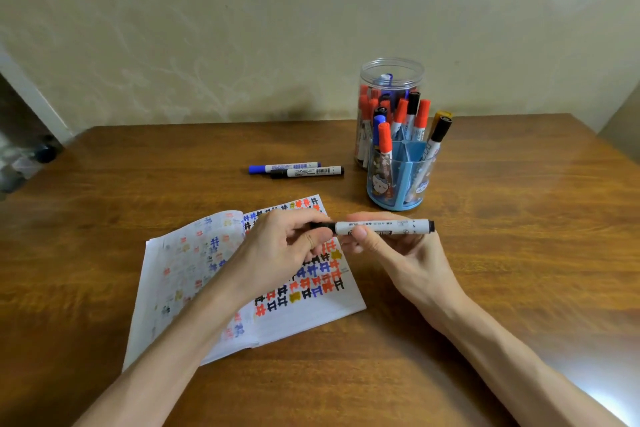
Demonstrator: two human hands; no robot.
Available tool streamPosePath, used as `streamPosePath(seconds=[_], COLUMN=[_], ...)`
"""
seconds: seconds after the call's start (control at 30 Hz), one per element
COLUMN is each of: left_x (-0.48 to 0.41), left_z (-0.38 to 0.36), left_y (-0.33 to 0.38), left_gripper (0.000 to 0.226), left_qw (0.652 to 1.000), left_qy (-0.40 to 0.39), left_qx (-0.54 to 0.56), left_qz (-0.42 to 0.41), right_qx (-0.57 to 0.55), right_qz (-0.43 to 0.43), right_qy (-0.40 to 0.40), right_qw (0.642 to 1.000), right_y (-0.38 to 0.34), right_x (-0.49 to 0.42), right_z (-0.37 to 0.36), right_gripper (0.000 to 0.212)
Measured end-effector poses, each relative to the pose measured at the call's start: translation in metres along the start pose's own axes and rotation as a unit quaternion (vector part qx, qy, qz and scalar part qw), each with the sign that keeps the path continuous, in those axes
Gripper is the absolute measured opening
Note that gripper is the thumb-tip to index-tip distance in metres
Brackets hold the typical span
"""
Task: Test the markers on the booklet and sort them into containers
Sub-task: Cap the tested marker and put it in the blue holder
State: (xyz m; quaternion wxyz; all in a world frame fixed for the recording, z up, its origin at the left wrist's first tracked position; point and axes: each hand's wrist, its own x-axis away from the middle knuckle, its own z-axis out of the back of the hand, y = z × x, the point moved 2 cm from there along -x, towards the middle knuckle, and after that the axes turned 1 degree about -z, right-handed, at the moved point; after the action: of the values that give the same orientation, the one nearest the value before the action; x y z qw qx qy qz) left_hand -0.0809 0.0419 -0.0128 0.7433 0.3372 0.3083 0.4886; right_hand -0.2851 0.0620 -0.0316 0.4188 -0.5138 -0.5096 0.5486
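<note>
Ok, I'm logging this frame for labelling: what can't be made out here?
Head view:
Marker tip: covered by the left hand; cap on or off unclear.
Marker print: too small.
Booklet middle: hidden under the left hand.
Jar bottom: mostly behind the holder.
Objects at left edge: blurred.

Rows of 井-like marks are drawn on the booklet [311, 312]. Barcodes are printed on the blue marker [284, 168] and black marker [311, 172]; print on the held marker [377, 227] is unreadable.

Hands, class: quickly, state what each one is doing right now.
Left hand: closed on the black marker at its cap end.
Right hand: closed on the same marker's barrel.
</note>
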Motion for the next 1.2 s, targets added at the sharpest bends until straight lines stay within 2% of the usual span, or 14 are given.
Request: streamPosePath(seconds=[0.1,0.2,0.3,0.43,0.6,0.7,0.93,1.2], left_x=[-0.01,-0.022,-0.033,-0.051,-0.073,-0.086,-0.11,-0.123], left_z=[0.0,0.008,0.017,0.022,0.024,0.02,-0.001,-0.01], left_y=[0.008,0.019,0.031,0.051,0.07,0.075,0.08,0.073], left_gripper=[0.017,0.018,0.017,0.014,0.016,0.017,0.018,0.03], left_qw=[1.0,0.996,0.981,0.968,0.949,0.948,0.958,0.964], left_qy=[0.0,0.063,0.118,0.171,0.229,0.25,0.233,0.216], left_qx=[0.012,0.058,0.152,0.184,0.206,0.168,0.044,0.005], left_qz=[-0.011,-0.017,0.001,-0.013,-0.062,-0.099,-0.16,-0.156], right_qx=[-0.032,-0.031,0.052,0.156,0.233,0.233,0.218,0.226], right_qz=[0.013,0.025,0.038,0.053,0.077,0.077,0.076,0.075], right_qy=[0.025,0.076,0.153,0.231,0.233,0.227,0.228,0.223], right_qw=[0.999,0.996,0.986,0.959,0.941,0.943,0.946,0.945], right_y=[-0.001,-0.003,0.001,0.01,0.014,0.013,0.012,0.014], right_x=[-0.008,-0.013,-0.016,-0.019,-0.022,-0.023,-0.025,-0.026], right_z=[-0.001,0.006,0.022,0.038,0.046,0.048,0.055,0.057], right_gripper=[0.028,0.042,0.056,0.067,0.08,0.081,0.078,0.078])
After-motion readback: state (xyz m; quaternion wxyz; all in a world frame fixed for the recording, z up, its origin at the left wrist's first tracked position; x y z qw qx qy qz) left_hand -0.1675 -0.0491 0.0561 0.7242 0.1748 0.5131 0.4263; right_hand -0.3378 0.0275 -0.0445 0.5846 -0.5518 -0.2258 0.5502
